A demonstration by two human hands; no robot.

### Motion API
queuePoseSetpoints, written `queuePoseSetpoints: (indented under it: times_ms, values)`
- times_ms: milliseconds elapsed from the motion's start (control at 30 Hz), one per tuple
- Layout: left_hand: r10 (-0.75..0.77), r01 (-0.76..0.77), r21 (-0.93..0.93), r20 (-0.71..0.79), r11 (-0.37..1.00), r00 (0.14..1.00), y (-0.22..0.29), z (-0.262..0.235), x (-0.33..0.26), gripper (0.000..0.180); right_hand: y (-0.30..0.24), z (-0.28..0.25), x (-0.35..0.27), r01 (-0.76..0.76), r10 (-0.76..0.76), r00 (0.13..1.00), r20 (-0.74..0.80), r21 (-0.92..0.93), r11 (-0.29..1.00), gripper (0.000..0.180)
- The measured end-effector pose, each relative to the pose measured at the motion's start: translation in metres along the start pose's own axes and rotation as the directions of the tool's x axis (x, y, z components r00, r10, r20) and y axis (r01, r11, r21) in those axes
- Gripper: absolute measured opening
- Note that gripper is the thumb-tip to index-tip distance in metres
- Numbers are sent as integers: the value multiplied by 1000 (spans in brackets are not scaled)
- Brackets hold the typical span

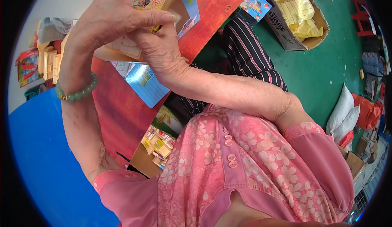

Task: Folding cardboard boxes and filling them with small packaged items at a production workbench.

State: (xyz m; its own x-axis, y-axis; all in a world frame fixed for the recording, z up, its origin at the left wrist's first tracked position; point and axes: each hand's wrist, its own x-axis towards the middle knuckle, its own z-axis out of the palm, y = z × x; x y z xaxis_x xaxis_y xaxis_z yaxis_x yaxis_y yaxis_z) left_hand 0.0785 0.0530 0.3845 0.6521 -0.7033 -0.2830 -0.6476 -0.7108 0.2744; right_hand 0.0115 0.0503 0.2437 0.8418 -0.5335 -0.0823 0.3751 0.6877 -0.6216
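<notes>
My left hand (pixel 109 21), with a green bead bracelet (pixel 77 90) on its wrist, reaches over an open carton (pixel 188 8) with a light blue printed side. Its thumb is stretched to the right across my right hand (pixel 161 53); its other fingers run out of view at the top. My right hand lies beneath that thumb, at the carton's near side, its fingers mostly hidden. Colourful printed packets (pixel 149 0) show inside the carton. A pale piece with a block pattern (pixel 125 47) sits below my left palm. Whether either hand grips something cannot be seen.
The carton stands on a red table (pixel 122 100), beside a blue printed sheet or box (pixel 147 86). A blue surface (pixel 41 145) adjoins on the left. Small packets fill a brown box (pixel 149 159) near me. A cardboard box with yellow wrapping (pixel 298 12) stands on the green floor.
</notes>
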Motion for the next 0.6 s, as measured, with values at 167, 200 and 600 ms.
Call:
queuePoseSetpoints:
  times_ms: [167,200,600]
  values:
    - [20,-5,-219,68,976,997,-35,11,8,78,-10,-1,-1,63,-51,995,88,-133,989,45]
    - [334,-334,20,-71,942,940,-76,19,11,77,-10,3,-6,32,-14,993,121,-144,989,47]
    - [230,-122,-578,117,807,966,-43,3,1,94,-43,-10,-12,-172,243,935,257,-269,948,59]
